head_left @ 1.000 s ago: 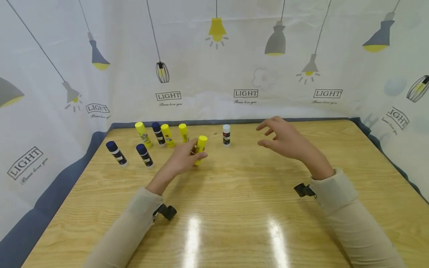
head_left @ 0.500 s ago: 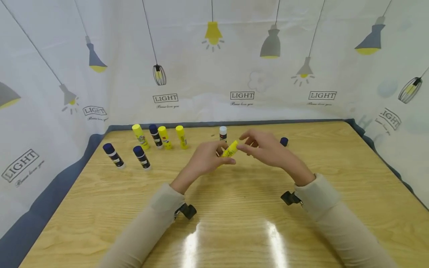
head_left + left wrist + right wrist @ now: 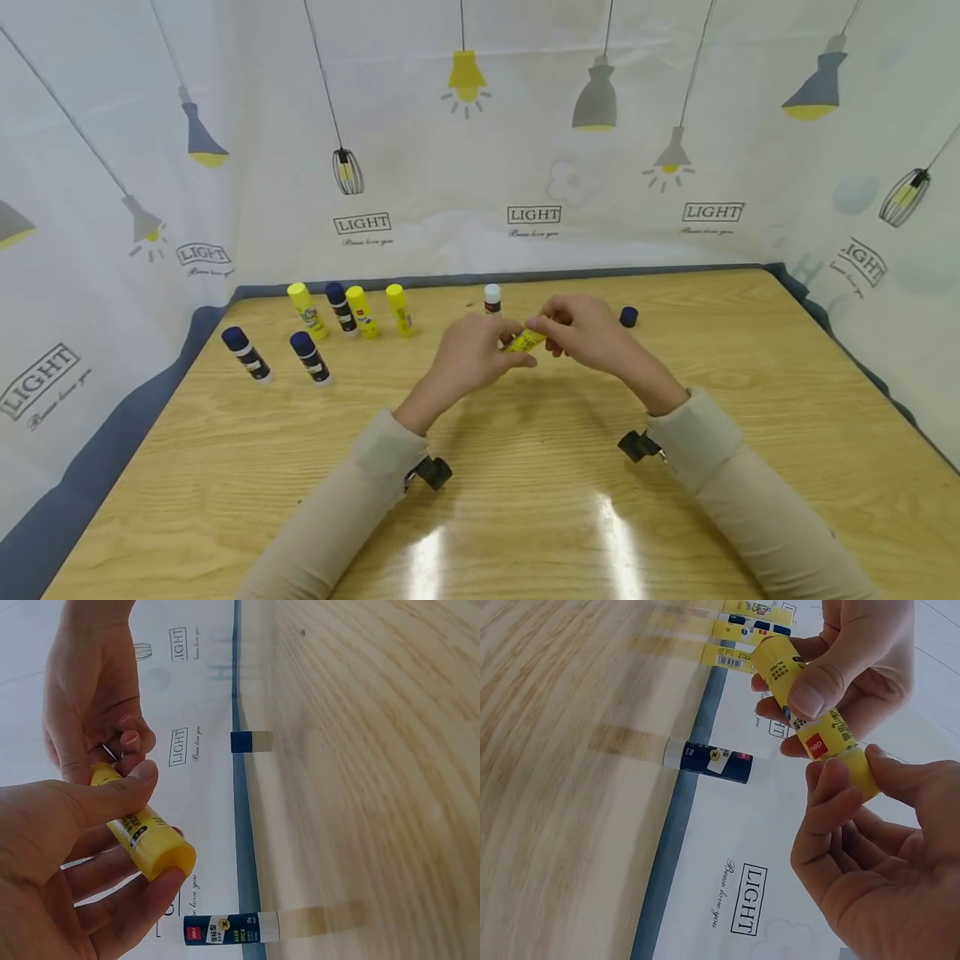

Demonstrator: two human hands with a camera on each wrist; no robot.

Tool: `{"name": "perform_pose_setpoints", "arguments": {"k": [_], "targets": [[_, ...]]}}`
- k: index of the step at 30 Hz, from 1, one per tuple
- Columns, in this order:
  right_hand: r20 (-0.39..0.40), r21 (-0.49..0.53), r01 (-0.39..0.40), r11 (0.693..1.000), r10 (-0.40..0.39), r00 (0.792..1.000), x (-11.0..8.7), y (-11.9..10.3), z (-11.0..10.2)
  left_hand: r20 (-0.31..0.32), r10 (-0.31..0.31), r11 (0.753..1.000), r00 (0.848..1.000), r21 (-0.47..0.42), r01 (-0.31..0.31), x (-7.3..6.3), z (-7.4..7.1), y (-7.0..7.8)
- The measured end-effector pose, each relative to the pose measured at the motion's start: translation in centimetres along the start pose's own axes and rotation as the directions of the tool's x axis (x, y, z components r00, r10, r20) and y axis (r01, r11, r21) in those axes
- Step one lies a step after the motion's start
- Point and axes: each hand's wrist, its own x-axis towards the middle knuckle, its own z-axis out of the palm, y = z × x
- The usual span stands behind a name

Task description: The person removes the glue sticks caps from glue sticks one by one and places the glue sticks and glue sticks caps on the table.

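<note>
In the head view my left hand holds a yellow glue stick, tilted and off the table. The left wrist view shows the thumb and fingers gripping its yellow barrel. My right hand pinches the stick's other end, the yellow cap, between thumb and fingers in the right wrist view. Behind the hands stands a navy glue stick with a whitish top, its lower part hidden by my left hand in the head view. A loose navy cap sits on the table beyond my right hand.
To the left on the wooden table stand several capped glue sticks: yellow ones in the back row with a navy one, and two navy ones nearer. A lamp-printed curtain borders the table's back and sides.
My left hand has lifted the yellow glue stick and carried it right. My right hand has moved left and down to it and now pinches its cap. The loose navy cap has come into view.
</note>
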Motion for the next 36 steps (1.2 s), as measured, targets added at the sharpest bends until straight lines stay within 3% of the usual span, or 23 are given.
{"name": "perform_pose_setpoints", "arguments": {"k": [5,10,16,23,27,31,36], "targets": [[-0.021,-0.058,0.043,0.997,-0.044,0.999,0.1,-0.2,-0.1,-0.006,0.025,0.997,1.000,0.068,-0.025,-0.1,-0.3,0.3],[-0.013,-0.105,0.073,0.992,-0.075,0.997,-0.1,-0.3,-0.4,0.032,0.037,0.996,0.999,0.081,-0.039,0.1,-0.5,0.5],[0.010,-0.118,0.193,0.974,-0.193,0.981,-0.5,0.0,-1.2,0.137,0.076,0.997,0.988,-0.031,-0.072,0.5,-0.7,-0.2],[-0.020,-0.111,0.398,0.911,-0.402,0.915,-0.7,0.3,-2.3,0.236,0.128,0.972,0.963,-0.222,-0.075,0.7,-1.5,-0.8],[-0.029,-0.097,0.408,0.908,-0.413,0.910,-0.6,0.6,-2.9,0.243,0.097,0.977,0.965,-0.207,-0.046,0.8,-1.5,-0.6],[-0.062,-0.132,0.371,0.919,-0.381,0.922,-0.8,1.1,-3.9,0.222,0.008,0.975,0.975,-0.220,0.042,0.9,-0.8,-0.5],[-0.025,-0.177,0.303,0.936,-0.312,0.950,-1.1,1.5,-5.0,0.172,-0.069,0.928,0.983,-0.349,0.126,1.4,0.9,-0.5]]}}
